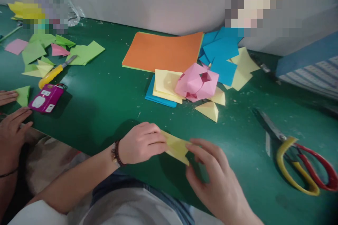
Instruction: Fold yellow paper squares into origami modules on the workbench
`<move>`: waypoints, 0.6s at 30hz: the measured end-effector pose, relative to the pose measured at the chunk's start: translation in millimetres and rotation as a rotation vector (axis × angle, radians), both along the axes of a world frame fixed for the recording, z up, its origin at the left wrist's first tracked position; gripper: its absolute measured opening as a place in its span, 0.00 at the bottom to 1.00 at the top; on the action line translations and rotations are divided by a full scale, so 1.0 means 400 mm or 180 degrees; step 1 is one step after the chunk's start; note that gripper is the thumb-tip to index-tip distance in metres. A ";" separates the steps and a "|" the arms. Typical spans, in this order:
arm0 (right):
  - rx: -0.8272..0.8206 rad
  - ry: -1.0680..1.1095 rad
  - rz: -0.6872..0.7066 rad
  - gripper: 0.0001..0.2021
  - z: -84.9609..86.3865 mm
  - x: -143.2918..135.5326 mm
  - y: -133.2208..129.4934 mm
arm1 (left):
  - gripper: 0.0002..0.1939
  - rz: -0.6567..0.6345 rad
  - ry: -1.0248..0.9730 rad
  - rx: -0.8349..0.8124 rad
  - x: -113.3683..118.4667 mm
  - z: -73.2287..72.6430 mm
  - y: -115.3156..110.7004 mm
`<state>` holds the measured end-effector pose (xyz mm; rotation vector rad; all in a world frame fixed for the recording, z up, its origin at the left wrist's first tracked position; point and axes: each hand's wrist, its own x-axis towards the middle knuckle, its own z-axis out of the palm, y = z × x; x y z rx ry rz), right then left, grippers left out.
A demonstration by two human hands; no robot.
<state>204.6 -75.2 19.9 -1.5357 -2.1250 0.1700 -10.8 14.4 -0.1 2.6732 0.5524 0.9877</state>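
Note:
A small folded piece of yellow paper (175, 146) is held just above the green table, near its front edge. My left hand (144, 143), with a beaded bracelet at the wrist, is closed on the paper's left end. At the right end, my right hand (211, 163) touches the upper corner with its index finger, its thumb lower down and apart from the other fingers. Beyond my hands lie a pink folded paper shape (196, 83), a cream paper stack (167, 86) on blue folded paper (161, 95), and yellow folded triangles (208, 110).
Scissors (293, 151) with red and yellow handles lie at the right. Orange sheets (163, 51) and blue papers (221, 52) are at the back. A yellow cutter (54, 74), a purple box (47, 98) and green scraps (86, 52) lie left, beside another person's hands (14, 128).

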 end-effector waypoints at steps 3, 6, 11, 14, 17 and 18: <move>0.0037 -0.0264 0.0638 0.23 0.003 0.049 0.029 | 0.08 -0.0162 -0.0107 -0.0010 -0.004 -0.001 0.005; 0.0083 -0.0645 0.1137 0.26 -0.004 0.077 0.063 | 0.10 -0.0384 -0.0080 -0.0199 -0.008 -0.008 0.008; 0.0625 -0.0634 0.1605 0.21 -0.005 0.054 0.094 | 0.11 -0.0534 0.0507 -0.0329 -0.007 -0.034 0.009; 0.0727 -0.0522 0.1796 0.12 -0.007 0.046 0.097 | 0.12 -0.0444 0.0677 -0.0186 -0.009 -0.043 0.010; 0.0606 -0.0457 0.1788 0.11 -0.021 0.065 0.096 | 0.10 -0.0490 0.0846 -0.0233 -0.016 -0.037 0.014; 0.0541 -0.0495 0.1772 0.12 -0.026 0.074 0.097 | 0.09 -0.0550 0.0916 -0.0279 -0.019 -0.033 0.016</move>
